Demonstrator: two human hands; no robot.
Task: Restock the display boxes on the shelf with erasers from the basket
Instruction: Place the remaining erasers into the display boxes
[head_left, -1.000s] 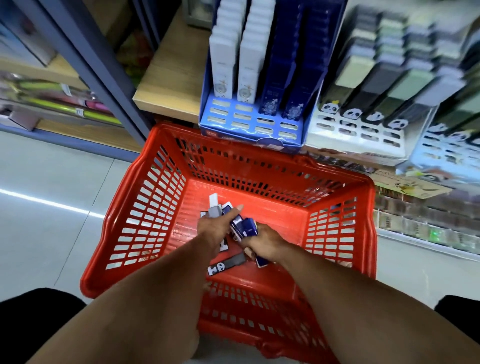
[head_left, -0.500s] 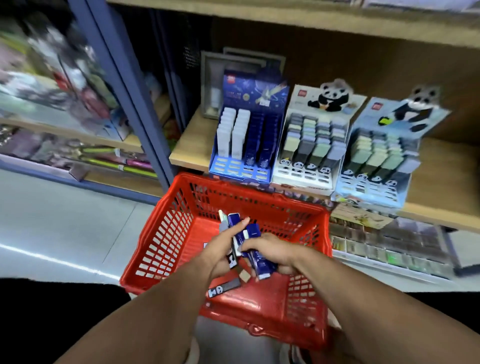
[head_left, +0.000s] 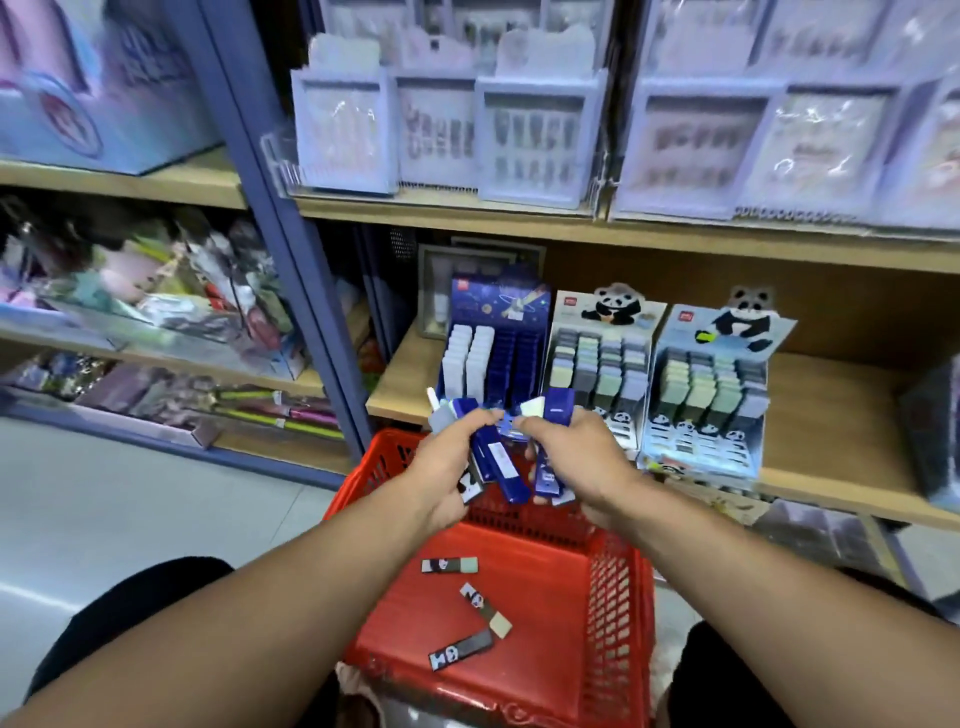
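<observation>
Red plastic mesh frames the head view: the basket sits low between the person's knees, and everything else is placed from it. Three panda erasers lie loose on the basket floor. Above the basket's far rim, both hands are raised with a mixed bundle. The left hand has its fingers curled round several blue erasers and a pale one; the right hand is closed on more blue ones, its thumb pressing them together. Beyond the basket, on the wooden shelf, stand three display boxes: the blue display box straight behind the hands, then two panda display boxes to its right.

The step in hand looks like sorting and carrying the handful to the blue box. To do it well, square the erasers into one aligned stack first, keep the bundle over the basket so any slip falls back in, then feed them upright into the blue columns that look less full, one at a time.
</observation>
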